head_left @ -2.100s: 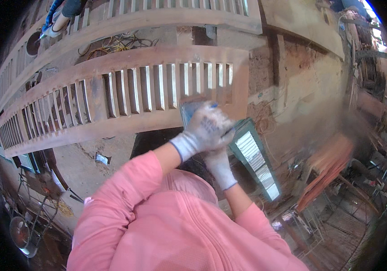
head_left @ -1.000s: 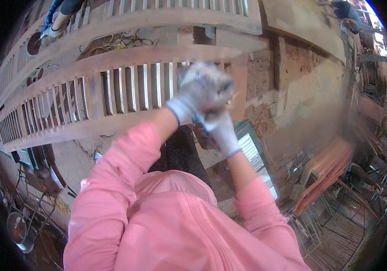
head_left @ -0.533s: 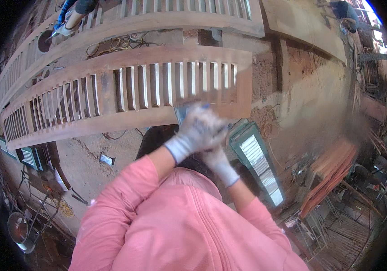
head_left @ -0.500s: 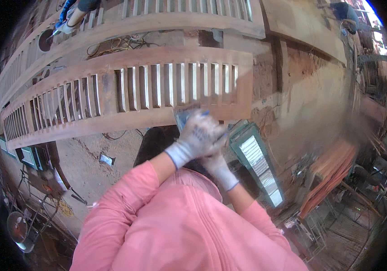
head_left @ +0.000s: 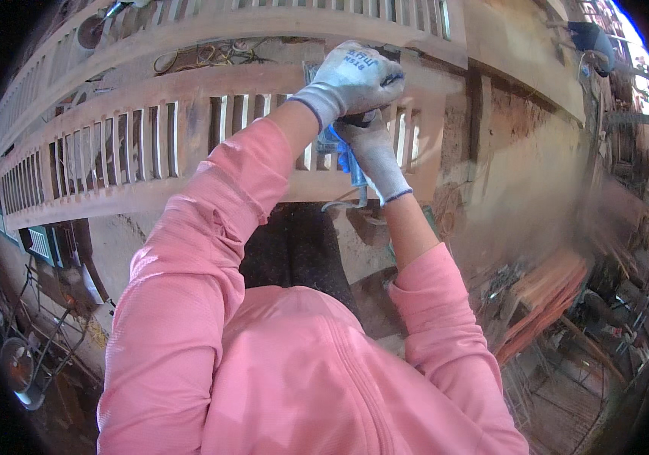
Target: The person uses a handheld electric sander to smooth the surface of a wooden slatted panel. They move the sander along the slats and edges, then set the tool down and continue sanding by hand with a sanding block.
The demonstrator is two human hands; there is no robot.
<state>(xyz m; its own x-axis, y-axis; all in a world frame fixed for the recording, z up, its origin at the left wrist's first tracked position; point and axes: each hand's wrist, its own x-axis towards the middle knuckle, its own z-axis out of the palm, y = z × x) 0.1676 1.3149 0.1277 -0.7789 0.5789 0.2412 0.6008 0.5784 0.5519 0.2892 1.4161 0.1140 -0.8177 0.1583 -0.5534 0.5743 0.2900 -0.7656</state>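
Note:
My left hand [head_left: 356, 79], in a white work glove with a blue cuff edge, is closed in a fist over the slatted wooden panel [head_left: 161, 189]. Just below it, my right hand [head_left: 377, 152], gloved the same way, is wrapped round a blue hand-held tool [head_left: 346, 155]. A thin curved pale piece hangs from the tool's near end. Both gloves hide most of the tool, so its exact kind does not show. The left hand sits on top of the tool, its fingers curled under. Vertical slats of the panel show on either side of my hands.
A second slatted panel [head_left: 264, 24] lies beyond, with yellow cord [head_left: 207, 57] between the two. Stacked reddish boards [head_left: 540, 303] are at right. A fan [head_left: 17, 364] stands at lower left. Another person [head_left: 591, 45] is at far right.
Both hands have moved forward from the panel's near edge to its far side, and my arms are stretched out. The blue tool has come along and more of it shows.

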